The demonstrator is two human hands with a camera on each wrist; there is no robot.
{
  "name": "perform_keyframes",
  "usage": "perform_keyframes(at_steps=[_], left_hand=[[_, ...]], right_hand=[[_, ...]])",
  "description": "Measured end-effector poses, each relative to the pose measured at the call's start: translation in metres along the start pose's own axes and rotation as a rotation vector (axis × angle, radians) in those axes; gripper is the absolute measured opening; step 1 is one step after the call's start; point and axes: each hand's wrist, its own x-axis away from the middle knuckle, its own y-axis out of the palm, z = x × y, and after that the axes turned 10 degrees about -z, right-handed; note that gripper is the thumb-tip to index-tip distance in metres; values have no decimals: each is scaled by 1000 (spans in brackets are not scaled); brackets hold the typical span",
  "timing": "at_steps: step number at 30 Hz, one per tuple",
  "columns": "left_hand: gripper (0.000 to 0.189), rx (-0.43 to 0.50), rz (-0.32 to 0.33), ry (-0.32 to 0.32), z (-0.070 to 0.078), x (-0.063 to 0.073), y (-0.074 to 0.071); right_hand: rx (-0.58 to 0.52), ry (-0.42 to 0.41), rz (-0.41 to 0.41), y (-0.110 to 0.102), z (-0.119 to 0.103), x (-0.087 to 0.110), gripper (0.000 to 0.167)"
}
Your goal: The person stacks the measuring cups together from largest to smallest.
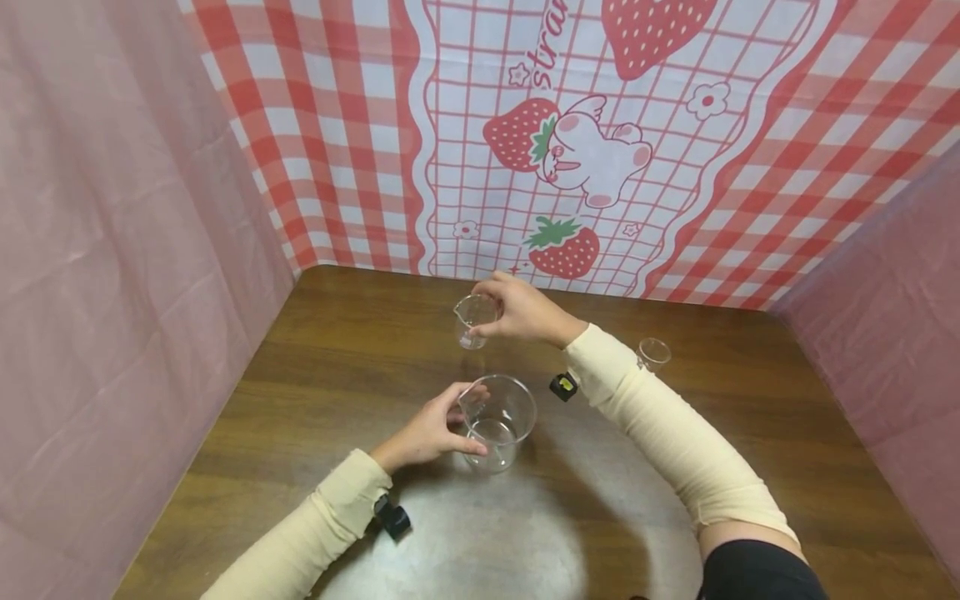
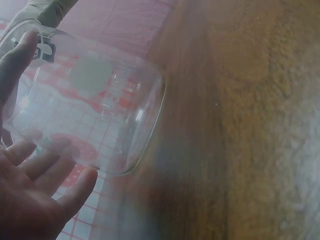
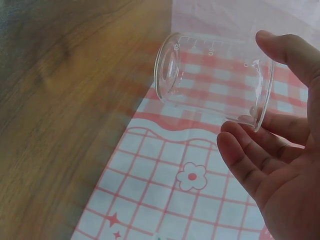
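A large clear glass beaker [image 1: 501, 433] stands upright on the wooden table, and my left hand [image 1: 427, 429] holds its side. In the left wrist view the thumb lies along one side of this beaker [image 2: 100, 95], with fingers at the other. Farther back, my right hand [image 1: 525, 310] holds a smaller glass beaker [image 1: 467, 327] near its rim, between thumb and fingers. White graduation marks show on this small beaker [image 3: 215, 75] in the right wrist view. Whether its base touches the table, I cannot tell. Both beakers look empty.
Another small glass vessel [image 1: 655, 352] stands on the table [image 1: 330, 367] behind the right forearm, partly hidden by the sleeve. A red-checked strawberry cloth [image 1: 360, 167] hangs at the back. Pink curtains [image 1: 112, 250] close off both sides.
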Motion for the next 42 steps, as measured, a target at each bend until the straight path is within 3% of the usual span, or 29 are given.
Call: perform_keyframes(at_steps=[26, 36, 42], left_hand=[[92, -60, -35, 8, -1, 2, -3], [97, -114, -43, -13, 0, 1, -5], [96, -111, -37, 5, -1, 0, -5]], right_hand=[[39, -80, 7, -18, -15, 27, 54], [25, -80, -4, -19, -21, 39, 57], [27, -82, 0, -19, -22, 46, 56]])
